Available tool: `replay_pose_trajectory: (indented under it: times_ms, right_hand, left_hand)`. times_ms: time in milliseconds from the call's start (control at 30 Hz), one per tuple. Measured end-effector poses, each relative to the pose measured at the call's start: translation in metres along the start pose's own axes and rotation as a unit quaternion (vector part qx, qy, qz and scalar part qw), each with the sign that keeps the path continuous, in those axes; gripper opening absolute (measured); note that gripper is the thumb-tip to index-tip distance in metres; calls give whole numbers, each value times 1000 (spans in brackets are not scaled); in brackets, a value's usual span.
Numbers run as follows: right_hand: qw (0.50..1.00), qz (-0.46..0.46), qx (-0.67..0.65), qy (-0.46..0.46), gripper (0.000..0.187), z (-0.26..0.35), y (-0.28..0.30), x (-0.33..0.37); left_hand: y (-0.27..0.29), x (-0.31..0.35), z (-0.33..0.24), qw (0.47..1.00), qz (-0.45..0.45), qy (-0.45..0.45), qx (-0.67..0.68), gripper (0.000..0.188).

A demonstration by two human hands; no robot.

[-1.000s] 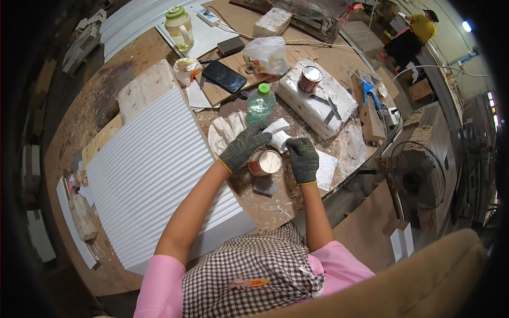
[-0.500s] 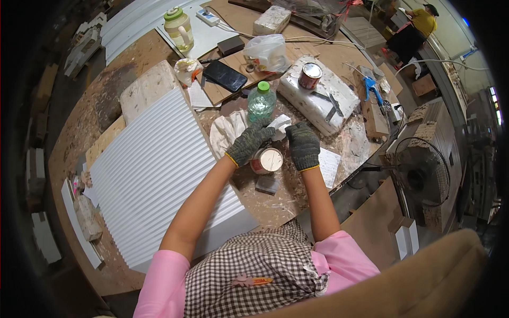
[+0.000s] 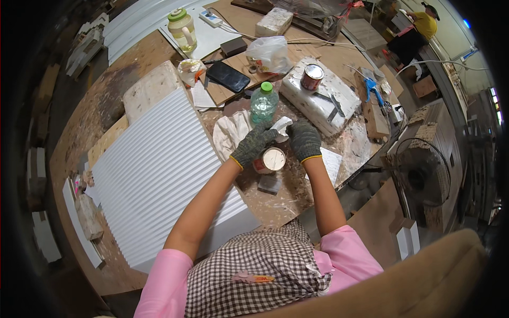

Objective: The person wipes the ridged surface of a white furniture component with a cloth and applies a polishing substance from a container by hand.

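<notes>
Centre of frame: a small, thin, white, bent piece of sheet material (image 3: 281, 127), spanning the gap between two gloved hands. Surface bright and plain, with faint grey shading along the folds; outline irregular, upper edge angled, both ends partly covered by glove. Paper or cloth, cannot tell.

Left hand (image 3: 255, 144), in a dark grey-green knit glove with yellow cuff trim: fingers closed on the lower left end of the piece. Right hand (image 3: 305, 140), matching glove: fingers curled inward against the piece's right end; fingertips hidden, so cannot tell whether it grips or only touches.

Just below the piece, a round can with a pale cream top (image 3: 273, 159), reddish side showing, beside the left glove. Lower still, a small grey rectangular block (image 3: 269, 184) on the stained brown worktable (image 3: 275, 208). Just above the left glove, a clear green plastic bottle with a bright green cap (image 3: 264, 104), upright. Left of it, a rumpled cream cloth (image 3: 229, 132).

Left half of frame: a large white ribbed panel (image 3: 159, 177), its ridges running in close parallel lines. Right of the right glove, a white sheet of paper (image 3: 331, 163), flat.

Upper centre: a black smartphone (image 3: 228, 77), face up. Upper right of centre, a paint-spotted white block (image 3: 318, 100) bearing a small dark red can (image 3: 312, 77) and crossed dark strips (image 3: 336, 107).
</notes>
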State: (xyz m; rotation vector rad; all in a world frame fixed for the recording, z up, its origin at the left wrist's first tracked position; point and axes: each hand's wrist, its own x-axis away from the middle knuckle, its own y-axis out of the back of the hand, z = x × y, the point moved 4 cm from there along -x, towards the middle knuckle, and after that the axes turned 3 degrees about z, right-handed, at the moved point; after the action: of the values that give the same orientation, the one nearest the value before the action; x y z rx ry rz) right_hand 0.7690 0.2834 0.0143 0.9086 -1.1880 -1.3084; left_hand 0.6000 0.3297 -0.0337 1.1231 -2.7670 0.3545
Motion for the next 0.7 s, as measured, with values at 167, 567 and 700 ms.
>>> replay_pose_trajectory:
  times_ms: [167, 567, 700]
  right_hand:
    - [994, 26, -96, -53, 23, -2, 3, -2]
    - [954, -44, -277, -107, 30, -31, -17, -3]
    - [896, -58, -398, -187, 29, -59, -27, 10]
  left_hand:
    - [2, -2, 6, 998, -10, 7, 63, 32]
    - [1, 4, -5, 988, -16, -6, 154, 38]
    - [8, 11, -13, 994, -59, -86, 45, 45]
